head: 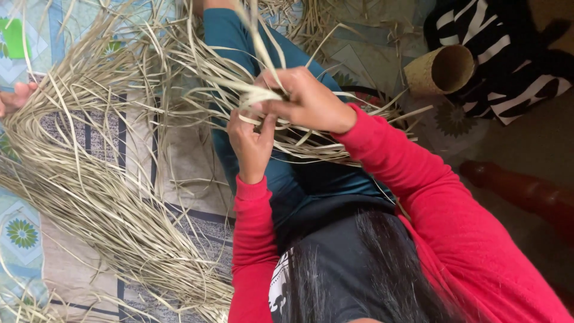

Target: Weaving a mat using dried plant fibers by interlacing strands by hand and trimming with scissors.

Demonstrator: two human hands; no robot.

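The dried palm-leaf strips [119,179] are pale, long and thin. They spread in a loose fan over the patterned mat. One bunch of them is gathered and bent between both hands, above the lap.

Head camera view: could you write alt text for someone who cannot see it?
Two hands, left hand and right hand, both in red sleeves, grip pale dried straw strips over a lap. More loose straw covers a patterned mat; a rolled woven tube lies nearby.
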